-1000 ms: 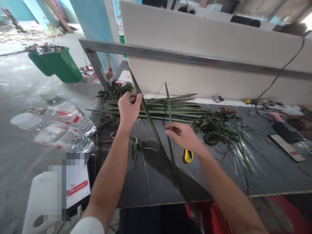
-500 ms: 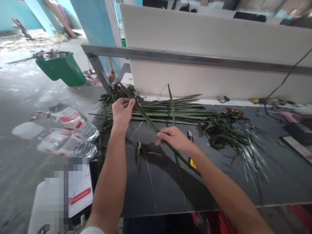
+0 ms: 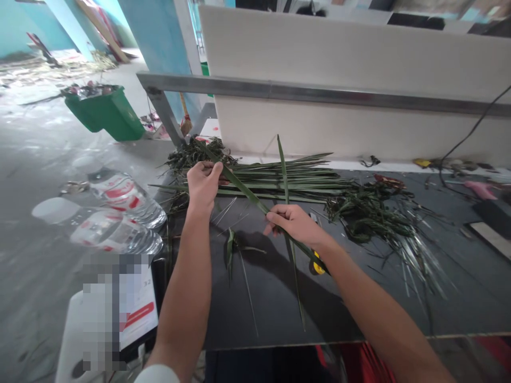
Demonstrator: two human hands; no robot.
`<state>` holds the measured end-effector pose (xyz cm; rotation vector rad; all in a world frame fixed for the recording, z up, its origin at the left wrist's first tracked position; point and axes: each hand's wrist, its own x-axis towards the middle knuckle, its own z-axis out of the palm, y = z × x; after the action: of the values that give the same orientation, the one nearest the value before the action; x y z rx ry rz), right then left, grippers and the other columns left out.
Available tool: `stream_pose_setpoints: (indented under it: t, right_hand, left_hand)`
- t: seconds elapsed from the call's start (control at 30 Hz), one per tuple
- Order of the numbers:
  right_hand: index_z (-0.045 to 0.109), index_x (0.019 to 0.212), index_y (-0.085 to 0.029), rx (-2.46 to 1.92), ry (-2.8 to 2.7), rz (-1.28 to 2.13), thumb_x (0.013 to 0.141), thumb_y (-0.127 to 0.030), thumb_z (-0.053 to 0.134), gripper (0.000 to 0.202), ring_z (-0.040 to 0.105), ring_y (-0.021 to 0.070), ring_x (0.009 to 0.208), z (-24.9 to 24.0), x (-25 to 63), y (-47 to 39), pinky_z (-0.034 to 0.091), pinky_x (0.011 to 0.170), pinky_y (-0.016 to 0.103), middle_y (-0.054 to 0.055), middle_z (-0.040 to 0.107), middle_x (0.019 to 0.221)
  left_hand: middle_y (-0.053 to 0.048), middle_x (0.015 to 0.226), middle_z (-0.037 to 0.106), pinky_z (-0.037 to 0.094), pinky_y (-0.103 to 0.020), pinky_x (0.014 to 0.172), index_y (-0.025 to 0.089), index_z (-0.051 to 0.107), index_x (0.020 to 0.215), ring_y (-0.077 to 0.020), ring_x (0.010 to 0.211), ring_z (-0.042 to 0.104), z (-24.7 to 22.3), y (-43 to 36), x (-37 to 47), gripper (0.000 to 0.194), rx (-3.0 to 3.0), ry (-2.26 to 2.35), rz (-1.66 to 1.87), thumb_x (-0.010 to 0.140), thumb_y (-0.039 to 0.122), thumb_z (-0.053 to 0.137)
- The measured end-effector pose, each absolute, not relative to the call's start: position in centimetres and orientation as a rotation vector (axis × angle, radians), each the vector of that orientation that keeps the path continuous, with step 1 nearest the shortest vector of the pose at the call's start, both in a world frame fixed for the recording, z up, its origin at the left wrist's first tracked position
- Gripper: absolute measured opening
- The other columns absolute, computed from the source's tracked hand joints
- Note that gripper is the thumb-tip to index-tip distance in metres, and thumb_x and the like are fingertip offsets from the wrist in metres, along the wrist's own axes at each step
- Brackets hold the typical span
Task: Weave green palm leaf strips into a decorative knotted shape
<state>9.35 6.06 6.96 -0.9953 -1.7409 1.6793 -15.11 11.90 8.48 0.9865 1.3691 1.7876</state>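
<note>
A long green leaf strip [image 3: 244, 188] slants between my hands, above the dark table. My left hand [image 3: 203, 183] pinches it near its upper end. Lower down, my right hand [image 3: 293, 223] is closed on the same strip, whose tail runs on under my right forearm. Behind and below the right hand a second leaf strip [image 3: 284, 170] lies on the table, crossing the held one. A bundle of long leaves [image 3: 295, 181] is spread beyond my hands. A small folded leaf piece [image 3: 230, 247] rests between my forearms. A yellow-and-black tool [image 3: 318, 263] is partly hidden by my right arm.
Tangled leaf scraps [image 3: 371, 213] with thin pale fibres lie on the right. Another scrap heap [image 3: 199, 151] sits at the back left. Two water bottles [image 3: 123, 229] and a phone-like screen [image 3: 138, 306] stand at the left edge. A metal rail [image 3: 271, 89] spans the back.
My right hand has slid a little down along the leaf strip, away from my left hand, which keeps its pinch. The whole view has shifted slightly.
</note>
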Motion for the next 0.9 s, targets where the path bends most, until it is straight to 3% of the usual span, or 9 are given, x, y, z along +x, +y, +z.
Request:
stream_pose_setpoints:
  t: [0.23, 0.37, 0.57, 0.77, 0.9]
  right_hand:
    - [0.069, 0.089, -0.017, -0.957, -1.829, 1.876, 0.094, -0.057, 0.06, 0.042, 0.066, 0.016, 0.07, 7.3, 11.2, 4.7, 0.051, 0.071, 0.03, 0.01, 0.079, 0.084]
    - [0.074, 0.087, -0.017, -1.099, -1.777, 1.74, 0.088, -0.058, 0.068, 0.042, 0.063, 0.0154, 0.067, 6.5, 12.6, 4.5, 0.048, 0.067, 0.03, 0.005, 0.073, 0.077]
    - [0.076, 0.084, -0.018, -1.172, -1.273, 1.51, 0.072, -0.062, 0.08, 0.045, 0.055, 0.0143, 0.065, 4.9, 14.2, 5.7, 0.044, 0.063, 0.029, 0.001, 0.063, 0.069]
    - [0.07, 0.072, -0.017, -1.256, -1.307, 1.217, 0.067, -0.064, 0.082, 0.048, 0.04, 0.0104, 0.055, 3.5, 13.8, 7.1, 0.03, 0.052, 0.027, -0.003, 0.049, 0.057]
    - [0.066, 0.071, -0.018, -1.321, -1.246, 1.188, 0.056, -0.069, 0.083, 0.056, 0.042, 0.0105, 0.051, 2.8, 14.0, 7.8, 0.032, 0.049, 0.027, -0.004, 0.049, 0.053]
  left_hand:
    - [-0.001, 0.063, 0.067, 0.061, -0.026, 0.057, 0.018, 0.056, 0.08, -0.0159, 0.059, 0.071, 8.0, 12.3, -15.8, 0.015, 0.945, 1.419, 1.876, 0.086, 0.02, 0.069]
    - [-0.003, 0.069, 0.069, 0.057, -0.022, 0.052, 0.017, 0.058, 0.083, -0.0139, 0.058, 0.069, 8.2, 12.2, -15.6, 0.012, 0.958, 1.447, 1.798, 0.09, 0.023, 0.065]
    - [-0.009, 0.084, 0.075, 0.055, -0.021, 0.051, 0.014, 0.064, 0.091, -0.0144, 0.064, 0.069, 8.4, 11.2, -14.0, 0.014, 1.246, 1.393, 1.36, 0.09, 0.027, 0.068]
    - [-0.011, 0.091, 0.076, 0.057, -0.025, 0.056, 0.016, 0.069, 0.095, -0.0174, 0.072, 0.071, 8.9, 10.1, -11.1, 0.019, 1.553, 1.326, 0.927, 0.092, 0.034, 0.066]
    - [-0.008, 0.088, 0.076, 0.054, -0.024, 0.052, 0.019, 0.071, 0.095, -0.0186, 0.07, 0.072, 8.3, 9.0, -8.8, 0.019, 1.783, 1.289, 0.672, 0.091, 0.035, 0.063]
